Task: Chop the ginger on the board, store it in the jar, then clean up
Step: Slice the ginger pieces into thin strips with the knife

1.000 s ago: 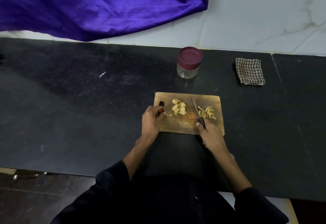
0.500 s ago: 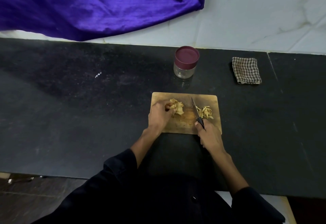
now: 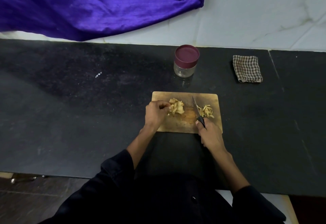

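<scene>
Wooden cutting board [image 3: 178,126] at centre of frame on dark tabletop [image 3: 70,118]. Unchopped ginger slices [image 3: 177,108] heaped at board's left; chopped strips [image 3: 206,111] at board's right.

Left hand [image 3: 156,113] fingers curled, pinching edge of slice heap. Right hand [image 3: 210,135] wrapped round black handle of knife [image 3: 196,108], blade tip on board between the two heaps.

Ginger likely light, firm, fibrous, damp and slippery; best pinned flat from above, fingertips tucked back from blade.

Lidded jar [image 3: 186,61] beyond board; checked cloth [image 3: 247,68] at upper right.
</scene>
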`<state>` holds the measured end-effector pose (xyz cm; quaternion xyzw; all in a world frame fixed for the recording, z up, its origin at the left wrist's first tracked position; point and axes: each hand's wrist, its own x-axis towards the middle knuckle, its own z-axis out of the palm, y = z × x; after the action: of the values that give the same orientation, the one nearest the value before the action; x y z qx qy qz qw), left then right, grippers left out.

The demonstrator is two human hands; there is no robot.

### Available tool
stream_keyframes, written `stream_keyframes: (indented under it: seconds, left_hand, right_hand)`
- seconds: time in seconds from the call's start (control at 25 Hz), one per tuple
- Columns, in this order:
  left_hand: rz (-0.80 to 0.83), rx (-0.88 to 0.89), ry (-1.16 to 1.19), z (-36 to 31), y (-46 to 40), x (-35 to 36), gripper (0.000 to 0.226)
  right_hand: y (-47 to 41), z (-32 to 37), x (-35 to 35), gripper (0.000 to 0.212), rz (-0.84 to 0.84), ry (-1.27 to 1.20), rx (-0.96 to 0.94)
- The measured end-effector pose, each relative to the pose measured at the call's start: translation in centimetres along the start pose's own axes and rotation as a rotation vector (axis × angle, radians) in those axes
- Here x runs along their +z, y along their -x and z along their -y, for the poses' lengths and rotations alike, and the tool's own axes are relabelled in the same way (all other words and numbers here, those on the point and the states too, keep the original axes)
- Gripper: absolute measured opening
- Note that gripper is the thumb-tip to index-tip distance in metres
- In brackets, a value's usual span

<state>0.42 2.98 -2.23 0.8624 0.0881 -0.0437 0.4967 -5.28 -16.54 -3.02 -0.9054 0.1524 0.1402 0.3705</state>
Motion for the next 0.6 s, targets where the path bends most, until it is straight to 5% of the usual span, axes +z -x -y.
stream_keyframes:
  seconds: [0.6]
  left_hand:
    - [0.105, 0.081, -0.094, -2.7, 1.9, 4.7, 0.015]
  right_hand:
    - [-0.1, 0.0, -0.1, 0.016, 0.006, -0.043, -0.011]
